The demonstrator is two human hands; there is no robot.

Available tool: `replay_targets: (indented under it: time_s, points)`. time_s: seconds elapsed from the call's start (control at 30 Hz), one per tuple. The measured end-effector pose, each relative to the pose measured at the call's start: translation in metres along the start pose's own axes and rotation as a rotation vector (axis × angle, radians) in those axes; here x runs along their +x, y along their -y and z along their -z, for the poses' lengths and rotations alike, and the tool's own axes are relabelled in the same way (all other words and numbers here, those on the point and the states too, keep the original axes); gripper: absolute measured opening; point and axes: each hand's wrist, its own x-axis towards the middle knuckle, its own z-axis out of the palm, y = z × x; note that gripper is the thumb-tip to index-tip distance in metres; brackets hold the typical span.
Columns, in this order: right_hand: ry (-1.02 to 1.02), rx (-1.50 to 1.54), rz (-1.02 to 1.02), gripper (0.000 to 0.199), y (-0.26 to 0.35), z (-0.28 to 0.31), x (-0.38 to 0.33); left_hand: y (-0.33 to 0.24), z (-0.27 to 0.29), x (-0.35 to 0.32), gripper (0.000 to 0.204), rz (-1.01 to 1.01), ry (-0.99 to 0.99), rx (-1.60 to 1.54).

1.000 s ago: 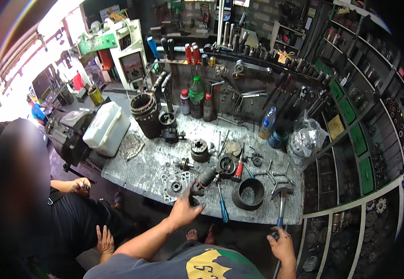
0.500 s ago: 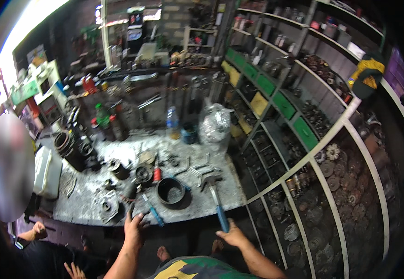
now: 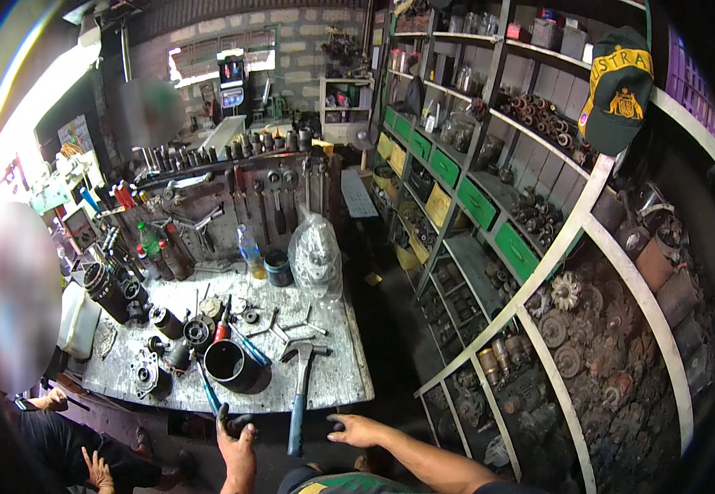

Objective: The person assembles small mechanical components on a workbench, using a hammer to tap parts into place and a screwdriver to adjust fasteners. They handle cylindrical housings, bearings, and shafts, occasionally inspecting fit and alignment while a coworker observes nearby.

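A claw hammer with a blue handle lies on the worktable, its handle sticking out past the front edge. To its right is my right hand, open, fingers pointing at the handle with a gap between. My left hand is at the front edge with thumb and fingers apart, its fingertips close to a blue-handled screwdriver; whether they touch, I cannot tell. Behind it stands a dark metal ring-shaped housing. A second blue-handled tool and a red-handled screwdriver lie beyond the housing.
Greasy machine parts cover the table's left side. A bagged metal part, a plastic bottle and a three-armed wrench are farther back. Shelving with green drawers runs along the right. Another person's hand is at lower left.
My right hand has let go of the hammer, which now rests on the table, and drawn off to its right. The view has turned rightward, so the table sits farther left.
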Motion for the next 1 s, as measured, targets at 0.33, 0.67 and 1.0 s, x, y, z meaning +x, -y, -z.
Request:
replay_targets:
  time_s: [0.33, 0.67, 1.0]
  points:
    - [-0.346, 0.446, -0.435, 0.073, -0.100, 0.069, -0.089, 0.004, -0.031, 0.040, 0.078, -0.089, -0.018, 0.068]
    - [-0.223, 0.369, -0.499, 0.073, -0.210, 0.205, 0.020, 0.011, -0.128, 0.031, 0.073, -0.080, -0.223, 0.312]
    - [0.089, -0.435, -0.607, 0.075, -0.349, 0.313, 0.067, -0.006, -0.157, 0.002, 0.070, -0.174, -0.656, 0.562]
